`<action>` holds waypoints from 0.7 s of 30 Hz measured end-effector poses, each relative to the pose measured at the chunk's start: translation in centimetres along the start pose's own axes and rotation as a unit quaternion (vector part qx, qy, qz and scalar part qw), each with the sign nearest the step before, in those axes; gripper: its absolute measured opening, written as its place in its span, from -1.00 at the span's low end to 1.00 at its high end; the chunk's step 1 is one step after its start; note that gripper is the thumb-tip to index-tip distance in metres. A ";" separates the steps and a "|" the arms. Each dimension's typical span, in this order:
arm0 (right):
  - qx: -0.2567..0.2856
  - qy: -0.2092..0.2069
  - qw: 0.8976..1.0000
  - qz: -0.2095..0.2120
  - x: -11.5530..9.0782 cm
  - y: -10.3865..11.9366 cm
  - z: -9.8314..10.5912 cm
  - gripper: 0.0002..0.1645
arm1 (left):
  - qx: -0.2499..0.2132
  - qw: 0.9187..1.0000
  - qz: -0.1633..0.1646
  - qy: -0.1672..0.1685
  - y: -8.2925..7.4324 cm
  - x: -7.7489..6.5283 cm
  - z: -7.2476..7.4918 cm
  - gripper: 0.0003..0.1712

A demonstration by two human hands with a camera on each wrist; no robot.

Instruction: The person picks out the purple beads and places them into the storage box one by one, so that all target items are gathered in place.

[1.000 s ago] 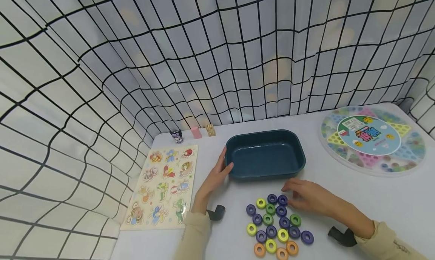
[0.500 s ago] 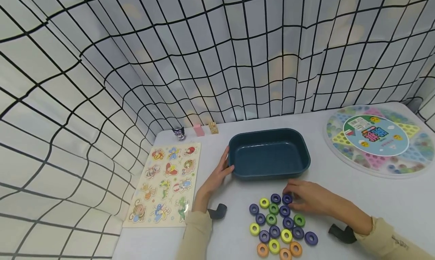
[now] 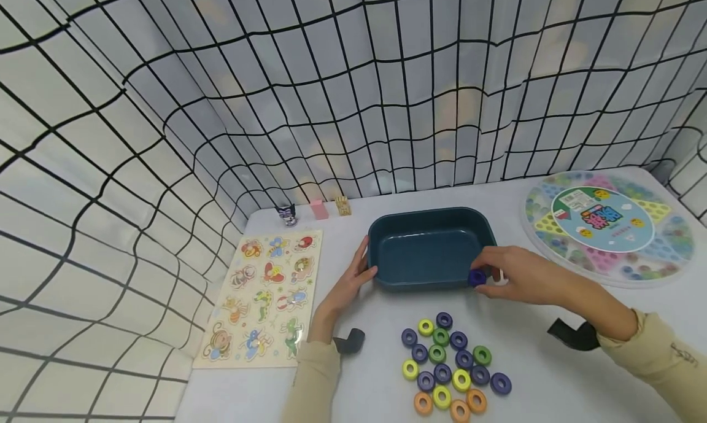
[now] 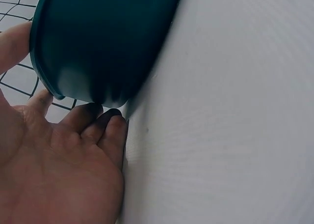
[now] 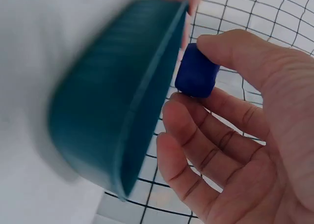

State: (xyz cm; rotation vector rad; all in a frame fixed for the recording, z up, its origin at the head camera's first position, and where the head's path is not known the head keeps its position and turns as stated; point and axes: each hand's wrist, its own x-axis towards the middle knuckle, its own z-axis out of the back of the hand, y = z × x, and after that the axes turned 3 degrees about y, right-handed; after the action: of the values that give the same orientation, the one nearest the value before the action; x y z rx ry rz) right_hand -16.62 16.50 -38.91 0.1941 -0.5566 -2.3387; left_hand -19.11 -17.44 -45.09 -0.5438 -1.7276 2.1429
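Observation:
A dark teal rectangular tray (image 3: 431, 254) stands on the white table, with no rings visible inside. My left hand (image 3: 343, 294) rests against its left end, fingertips (image 4: 115, 123) touching the outer wall in the left wrist view. With thumb and fingers my right hand (image 3: 527, 277) pinches a dark blue-purple ring (image 5: 197, 71), held up at the tray's front right corner beside the rim. In front of the tray lie several loose rings: purple ones such as this ring (image 3: 495, 384), green ones like this ring (image 3: 476, 355), plus yellow and orange ones.
A puzzle board with cartoon insects (image 3: 259, 300) lies at the left. Small figures, including a pink block (image 3: 318, 209), stand along the back edge. A round game board in clear wrapping (image 3: 602, 220) lies at the right. Black-grid white curtains (image 3: 409, 104) enclose the table.
The right hand has taken a purple ring from the top of the group and carried it up to the tray's front right corner. The left hand stays at the tray's left end.

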 end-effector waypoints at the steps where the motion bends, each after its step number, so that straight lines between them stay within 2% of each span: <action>1: -0.004 -0.007 1.000 0.006 0.6 -0.1 0.4 -0.65 | 0.000 1.000 0.000 0.001 0.0 0.0 0.1 -0.23; 5: -0.013 -0.018 0.999 0.027 2.8 -0.2 1.6 -0.64 | -0.012 1.000 -0.004 0.004 0.2 -0.1 0.3 -0.22; 10: -0.025 -0.020 0.999 0.041 5.8 -0.3 2.1 -0.65 | -0.015 1.000 0.001 0.005 0.4 -0.2 0.2 -0.23; 16: -0.009 0.002 0.999 0.044 9.8 -0.2 2.1 -0.67 | -0.010 1.000 0.002 0.003 0.4 -0.2 0.1 -0.23; 21: 0.002 0.014 0.998 0.064 13.1 -0.4 2.0 -0.66 | -0.006 1.000 0.008 -0.007 0.3 -0.5 0.2 -0.25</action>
State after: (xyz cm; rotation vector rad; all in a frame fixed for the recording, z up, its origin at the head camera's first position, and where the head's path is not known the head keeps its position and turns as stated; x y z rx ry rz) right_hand -27.05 8.53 -37.10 0.1868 -0.5452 -2.2087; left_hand -18.79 -17.85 -45.29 -0.5492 -1.7502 2.1530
